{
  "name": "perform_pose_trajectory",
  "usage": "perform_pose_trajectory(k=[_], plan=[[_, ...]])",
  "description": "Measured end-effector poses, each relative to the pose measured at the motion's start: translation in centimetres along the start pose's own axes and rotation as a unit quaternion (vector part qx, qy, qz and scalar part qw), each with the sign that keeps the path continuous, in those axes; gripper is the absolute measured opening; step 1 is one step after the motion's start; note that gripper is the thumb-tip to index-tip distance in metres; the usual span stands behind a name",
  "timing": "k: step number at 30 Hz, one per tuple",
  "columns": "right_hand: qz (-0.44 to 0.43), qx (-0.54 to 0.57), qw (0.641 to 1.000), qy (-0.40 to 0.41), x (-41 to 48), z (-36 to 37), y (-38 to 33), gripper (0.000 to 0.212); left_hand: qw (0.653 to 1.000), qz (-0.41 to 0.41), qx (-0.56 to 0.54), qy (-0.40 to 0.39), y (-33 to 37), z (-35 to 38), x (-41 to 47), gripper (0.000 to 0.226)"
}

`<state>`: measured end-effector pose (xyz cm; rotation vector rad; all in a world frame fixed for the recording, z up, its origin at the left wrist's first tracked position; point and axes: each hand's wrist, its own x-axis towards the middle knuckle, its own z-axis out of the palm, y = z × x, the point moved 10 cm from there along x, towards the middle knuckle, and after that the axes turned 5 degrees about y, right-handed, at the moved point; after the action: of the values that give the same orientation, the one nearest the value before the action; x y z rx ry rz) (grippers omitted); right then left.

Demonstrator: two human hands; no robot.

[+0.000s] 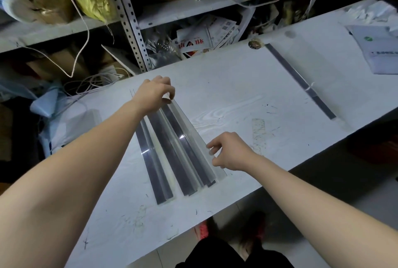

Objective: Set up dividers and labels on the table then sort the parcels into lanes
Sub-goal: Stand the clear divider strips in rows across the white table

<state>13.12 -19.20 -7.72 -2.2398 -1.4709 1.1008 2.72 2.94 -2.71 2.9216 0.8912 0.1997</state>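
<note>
Several clear angled divider strips (172, 147) lie side by side on the white table (237, 99), running from the far edge toward me. My left hand (155, 93) pinches the far end of the rightmost strip. My right hand (228, 151) pinches the same strip's upright edge near its close end. One more divider strip (301, 82) lies alone on the table to the right, with a small white tie around it.
A roll of clear tape (254, 44) sits at the table's far edge. Grey mailer parcels (379, 50) lie at the far right. Behind the table stand cluttered metal shelves (133, 20) with boxes, bags and loose cords. Blue plastic bags (47, 106) hang at the left.
</note>
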Motion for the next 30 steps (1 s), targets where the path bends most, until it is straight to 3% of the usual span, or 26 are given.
perform_pose_trajectory(k=[13,23,30], plan=[[0.014,-0.016,0.998,0.055,-0.2,-5.3,5.0,0.026,0.997,-0.079,0.023,0.008,-1.9,-0.9,6.2,0.013],[0.020,-0.012,0.994,0.109,0.7,-13.8,12.0,0.015,0.995,-0.094,0.024,0.020,4.5,0.1,15.9,0.015],[0.027,-0.014,0.989,0.143,1.1,-21.4,17.6,0.031,0.995,-0.094,0.016,0.042,9.9,0.9,23.9,0.015]])
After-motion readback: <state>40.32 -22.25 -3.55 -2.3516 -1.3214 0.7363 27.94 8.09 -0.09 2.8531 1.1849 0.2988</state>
